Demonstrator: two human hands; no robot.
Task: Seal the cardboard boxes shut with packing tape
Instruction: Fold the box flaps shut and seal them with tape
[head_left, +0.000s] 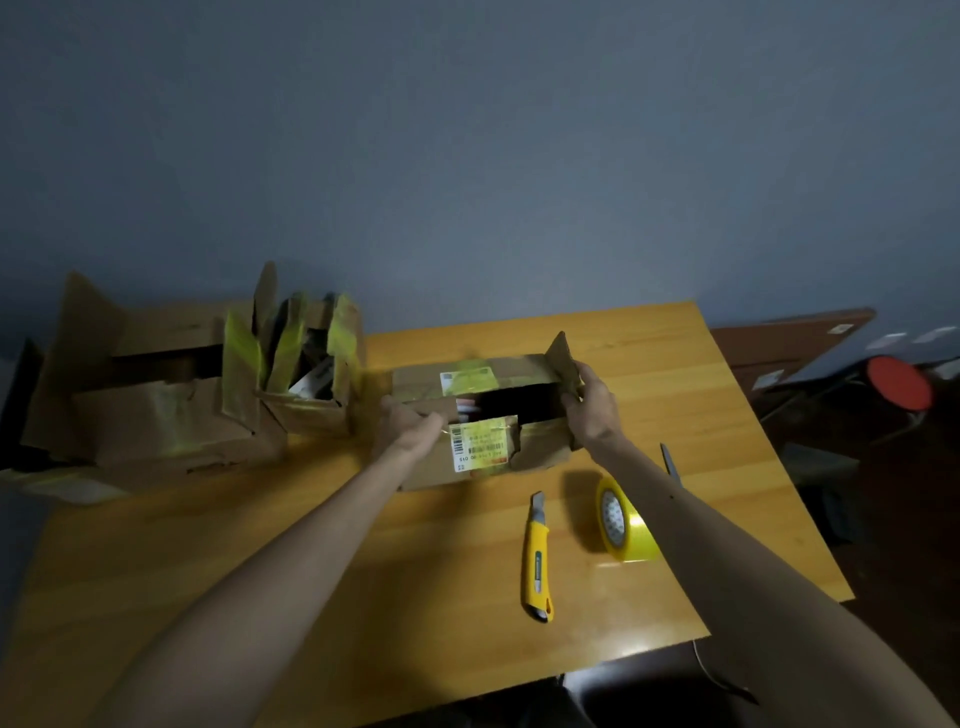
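Note:
A small cardboard box (540, 447) with torn yellow-taped labels stands in the middle of the wooden table (311, 545), its top flaps partly apart with a dark gap between them. My left hand (410, 423) grips the left flap of this box. My right hand (592, 405) holds its right end, where a flap stands up. A roll of yellow packing tape (626, 522) stands on edge in front of the box, near my right forearm. Left of the roll lies a yellow utility knife (537, 558).
Two more open cardboard boxes stand at the table's back left: a large one (156, 410) and a smaller one (306, 374) with upright taped flaps. Scissors (670, 460) lie partly hidden behind my right forearm. A red stool (898, 384) stands off the table's right side.

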